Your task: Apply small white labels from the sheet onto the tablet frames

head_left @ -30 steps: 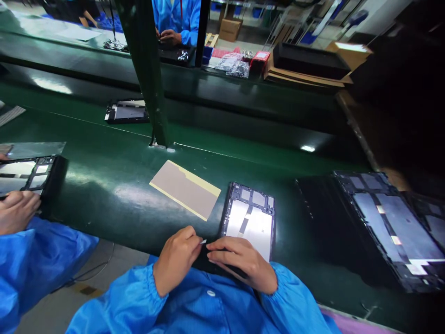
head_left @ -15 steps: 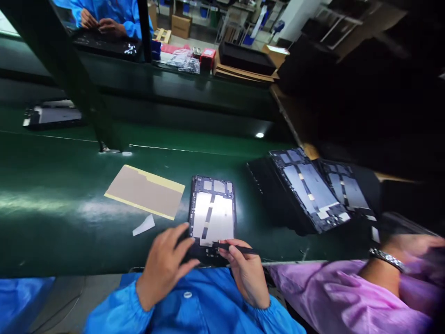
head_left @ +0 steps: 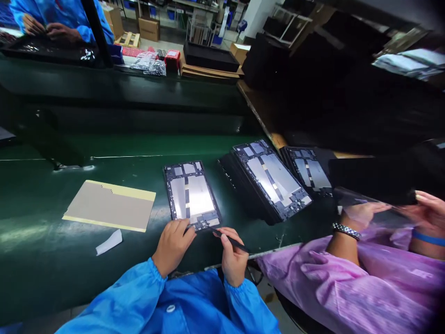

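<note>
An uncovered tablet (head_left: pixel 194 192) lies on the green bench, its silver inner plate and dark flex cable facing up. The fingers of my left hand (head_left: pixel 174 245) rest on its lower left edge, lightly bent and not wrapped around anything. In my right hand (head_left: pixel 233 260) is a pair of slim black tweezers (head_left: pixel 232 240), pinched between thumb and fingers. Their tip reaches the small parts along the tablet's lower edge; whether it touches is too small to tell. Left of the tablet lie a grey-beige sheet with yellow edges (head_left: pixel 111 206) and a small white scrap (head_left: pixel 109 242).
To the right, a stack of similar tablets (head_left: pixel 273 178) leans askew, with another tablet (head_left: pixel 308 170) behind. A co-worker in a pink sleeve (head_left: pixel 368 278) handles a clear film there. Dark posts rise at left (head_left: pixel 45 134). Across the bench, another person's hands (head_left: pixel 62 31) work.
My view has swung to the right. My left hand has come down onto the tablet's lower edge, and the tablet now sits tilted differently. The co-worker's second hand has come into view.
</note>
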Demonstrator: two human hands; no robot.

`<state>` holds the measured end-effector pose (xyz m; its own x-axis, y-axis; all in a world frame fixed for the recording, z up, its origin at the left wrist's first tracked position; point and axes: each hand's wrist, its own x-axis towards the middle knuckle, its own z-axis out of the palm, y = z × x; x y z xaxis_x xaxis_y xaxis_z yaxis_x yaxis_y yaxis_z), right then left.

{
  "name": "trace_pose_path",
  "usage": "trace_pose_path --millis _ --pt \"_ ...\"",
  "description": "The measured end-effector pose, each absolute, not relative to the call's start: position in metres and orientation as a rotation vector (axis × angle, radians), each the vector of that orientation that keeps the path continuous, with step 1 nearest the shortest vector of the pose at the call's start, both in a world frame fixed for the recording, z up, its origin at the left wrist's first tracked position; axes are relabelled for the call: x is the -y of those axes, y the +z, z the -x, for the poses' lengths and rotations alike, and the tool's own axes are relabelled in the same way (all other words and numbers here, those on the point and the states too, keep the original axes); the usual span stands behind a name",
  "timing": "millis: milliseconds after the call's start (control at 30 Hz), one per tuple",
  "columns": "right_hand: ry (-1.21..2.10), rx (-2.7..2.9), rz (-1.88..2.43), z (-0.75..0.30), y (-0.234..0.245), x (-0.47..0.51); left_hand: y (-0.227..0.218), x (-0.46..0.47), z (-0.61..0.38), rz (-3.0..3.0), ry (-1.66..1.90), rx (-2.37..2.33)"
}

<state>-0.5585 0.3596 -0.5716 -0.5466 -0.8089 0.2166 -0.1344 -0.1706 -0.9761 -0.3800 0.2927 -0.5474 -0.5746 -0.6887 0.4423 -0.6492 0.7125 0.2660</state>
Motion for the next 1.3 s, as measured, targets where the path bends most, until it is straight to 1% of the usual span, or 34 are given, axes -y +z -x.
trace_pose_path --millis 167,300,833,1300 --pt "-1.662 -1.691 1.27 0.554 -0.564 -0.364 -0.55 -0.294 0.374 -0.936 -0.249 2.404" --pt "-1.646 -1.697 1.334 0.548 -0.555 -0.364 -0.546 -0.293 0.373 -0.962 -0.308 2.401" --pt "-1.562 -1.716 1.334 0.548 -0.551 -0.363 -0.542 -0.294 0.375 -0.978 -0.379 2.386" --pt "-1.579 -1.684 1.385 0.546 -0.553 -0.364 -0.541 -0.292 0.374 -0.971 -0.437 2.376"
